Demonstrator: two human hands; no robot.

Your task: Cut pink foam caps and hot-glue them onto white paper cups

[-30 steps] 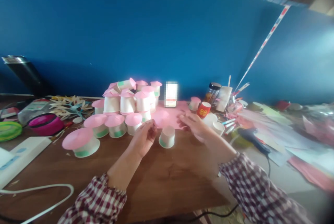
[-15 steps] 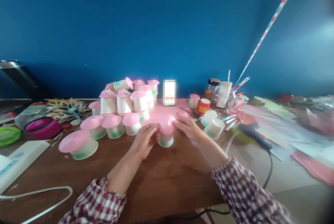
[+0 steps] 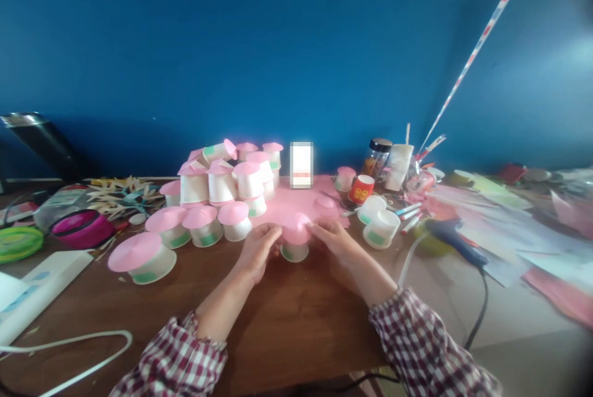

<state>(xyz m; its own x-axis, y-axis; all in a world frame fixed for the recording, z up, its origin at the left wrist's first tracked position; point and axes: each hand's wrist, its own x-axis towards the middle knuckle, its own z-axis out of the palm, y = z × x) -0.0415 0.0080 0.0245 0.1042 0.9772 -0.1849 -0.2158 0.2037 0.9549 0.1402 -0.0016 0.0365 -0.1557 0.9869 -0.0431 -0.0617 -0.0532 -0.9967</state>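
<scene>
An upturned white paper cup (image 3: pixel 294 252) stands on the brown table (image 3: pixel 287 323) with a pink paper cap (image 3: pixel 295 228) resting on top of it. My left hand (image 3: pixel 259 249) pinches the left rim of the pink cap. My right hand (image 3: pixel 334 242) pinches its right rim. Both hands press the cap down onto the cup. Behind them lies a pink paper sheet (image 3: pixel 296 202). A pile of finished pink-capped cups (image 3: pixel 222 184) stands to the left and behind.
A larger pink-capped cup (image 3: pixel 141 258) sits at the left, beside a magenta bowl (image 3: pixel 78 227) and a white box (image 3: pixel 37 283). Plain white cups (image 3: pixel 380 227), a red cup (image 3: pixel 361 189), a jar (image 3: pixel 377 156) and a glue gun (image 3: pixel 451 241) lie right. A white cable (image 3: pixel 69 344) runs near the front edge.
One second ago my hands held the pink cap above the bare cup. The cap has since come down onto the cup, and both hands now grip its rim.
</scene>
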